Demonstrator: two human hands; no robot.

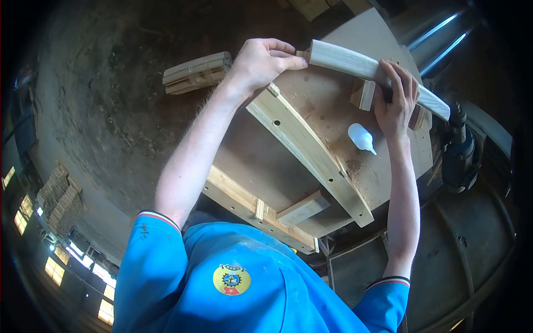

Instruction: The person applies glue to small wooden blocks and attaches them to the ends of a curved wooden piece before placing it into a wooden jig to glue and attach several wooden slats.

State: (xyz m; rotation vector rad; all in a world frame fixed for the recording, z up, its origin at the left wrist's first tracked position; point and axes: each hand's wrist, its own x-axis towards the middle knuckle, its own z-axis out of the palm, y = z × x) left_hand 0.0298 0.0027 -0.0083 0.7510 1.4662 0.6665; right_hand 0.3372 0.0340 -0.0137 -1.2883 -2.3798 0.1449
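Note:
A pale, slightly curved wooden rail (347, 60) lies across the far side of the work table. My right hand (397, 95) wraps round it toward its right end. At the rail's left end a small wooden tenon (302, 54) sticks out, and my left hand (267, 62) pinches it between thumb and fingers. Nearer to me a long tapered board (308, 152) with round holes lies slanted. A white squeeze bottle (361, 137) rests on its side below my right hand. Under the rail stands a wooden block (362, 94).
A second holed board (261, 211) runs along the near table edge, with a short wooden piece (303, 208) beside it. Bundled wood strips (197, 73) lie beyond the table at left. A dark machine (461, 152) stands close on the right.

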